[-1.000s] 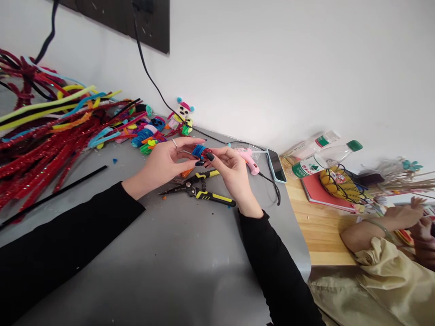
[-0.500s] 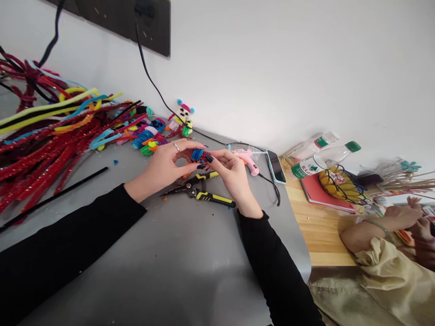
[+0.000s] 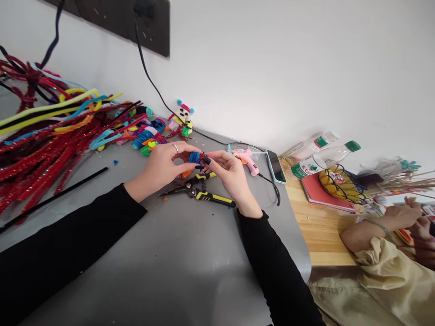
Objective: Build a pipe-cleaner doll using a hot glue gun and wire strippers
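Observation:
Both hands meet above the grey table (image 3: pixel 176 262). My left hand (image 3: pixel 163 165), with a ring on one finger, pinches a small blue and red pipe-cleaner piece (image 3: pixel 197 158) from the left. My right hand (image 3: pixel 227 174), with dark nails, pinches the same piece from the right. Just under the hands lie black and yellow pliers (image 3: pixel 200 192). Both sleeves are black.
A heap of red, yellow and blue pipe cleaners (image 3: pixel 50 131) fills the left. Small pipe-cleaner figures (image 3: pixel 181 120) stand by the wall. A pink glue gun (image 3: pixel 248 160), a phone (image 3: pixel 276 165), bottles (image 3: pixel 316 156) and a red notebook (image 3: pixel 322 192) lie right. Another person's arm (image 3: pixel 377 228) rests on the wooden table.
The hands have sunk slightly toward the table and the fingers have shifted round the small piece. The other person's hand has moved a little.

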A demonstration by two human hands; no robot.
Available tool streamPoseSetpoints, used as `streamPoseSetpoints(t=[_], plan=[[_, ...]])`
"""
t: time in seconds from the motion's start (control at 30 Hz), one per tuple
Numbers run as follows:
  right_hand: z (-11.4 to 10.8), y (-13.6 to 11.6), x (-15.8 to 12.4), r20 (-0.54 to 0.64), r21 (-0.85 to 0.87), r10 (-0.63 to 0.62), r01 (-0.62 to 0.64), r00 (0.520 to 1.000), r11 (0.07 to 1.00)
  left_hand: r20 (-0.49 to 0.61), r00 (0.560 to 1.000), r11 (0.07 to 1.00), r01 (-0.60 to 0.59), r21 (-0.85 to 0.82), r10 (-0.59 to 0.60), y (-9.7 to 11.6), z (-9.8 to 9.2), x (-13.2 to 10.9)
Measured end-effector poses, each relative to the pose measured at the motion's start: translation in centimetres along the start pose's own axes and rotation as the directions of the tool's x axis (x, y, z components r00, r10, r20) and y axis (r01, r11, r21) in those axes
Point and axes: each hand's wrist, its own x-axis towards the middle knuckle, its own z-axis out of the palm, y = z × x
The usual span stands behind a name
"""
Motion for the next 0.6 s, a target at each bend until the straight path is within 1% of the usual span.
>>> streamPoseSetpoints(t=[0.2, 0.3, 0.37, 0.43, 0.5, 0.53, 0.6], plan=[[-0.10, 0.09, 0.04, 0.020, 0.001, -0.008, 0.008, 1.000, 1.000, -0.018, 1.000, 0.998, 0.005, 0.064, -0.004, 0.16, -0.20, -0.10], [-0.13, 0.25, 0.04, 0.046, -0.029, -0.015, 0.016, 0.999, 0.999, -0.030, 1.000, 0.997, 0.011, 0.075, -0.009, 0.11, -0.23, -0.09], [-0.07, 0.29, -0.04, 0.046, -0.058, -0.046, 0.049, 0.998, 0.997, -0.044, 0.999, 0.996, 0.011, 0.090, -0.007, 0.08, -0.26, -0.05], [0.00, 0.22, -0.20, 0.014, -0.126, -0.139, 0.139, 0.990, 0.982, -0.058, 0.998, 0.994, 0.011, 0.107, -0.005, 0.07, -0.30, 0.00], [0.05, 0.05, -0.38, -0.004, -0.267, -0.297, 0.285, 0.955, 0.921, -0.064, 0.998, 0.993, 0.013, 0.119, -0.005, 0.07, -0.33, 0.03], [0.05, -0.05, -0.46, 0.006, -0.353, -0.383, 0.361, 0.924, 0.863, -0.063, 0.998, 0.993, 0.014, 0.121, -0.006, 0.06, -0.34, 0.03], [0.02, -0.19, -0.54, 0.054, -0.508, -0.523, 0.474, 0.851, 0.719, -0.054, 0.998, 0.992, 0.017, 0.123, -0.010, 0.05, -0.34, 0.00]])
